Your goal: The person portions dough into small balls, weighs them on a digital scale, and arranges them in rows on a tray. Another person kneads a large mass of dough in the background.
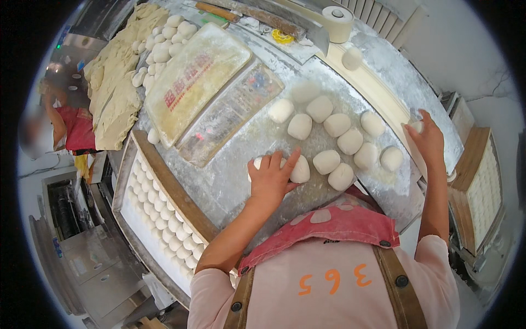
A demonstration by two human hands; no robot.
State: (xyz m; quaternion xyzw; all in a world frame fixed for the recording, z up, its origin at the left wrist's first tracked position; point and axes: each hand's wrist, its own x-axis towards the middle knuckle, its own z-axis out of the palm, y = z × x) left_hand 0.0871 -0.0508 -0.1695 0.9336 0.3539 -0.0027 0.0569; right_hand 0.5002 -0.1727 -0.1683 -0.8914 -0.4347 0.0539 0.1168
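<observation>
My left hand (271,178) lies over white dough balls on the floured metal table (219,189), fingers spread. One dough ball (299,170) shows beside its index finger and thumb; another is partly covered by the fingers. At the right, my right hand (428,138) has its thumb and fingers around a dough ball (416,126) above the cream belt (383,98). Between the hands several loose dough balls (349,141) are scattered, one at the back blurred (305,91). Farther up the belt sits a single dough ball (352,58).
Left of the table stands a wood-edged tray (172,189) with rows of dough balls. A lidded plastic box (200,77) and a clear container (230,112) lie behind it, near a dough slab (118,71). A co-worker (74,123) is at far left; another tray (474,175) at right.
</observation>
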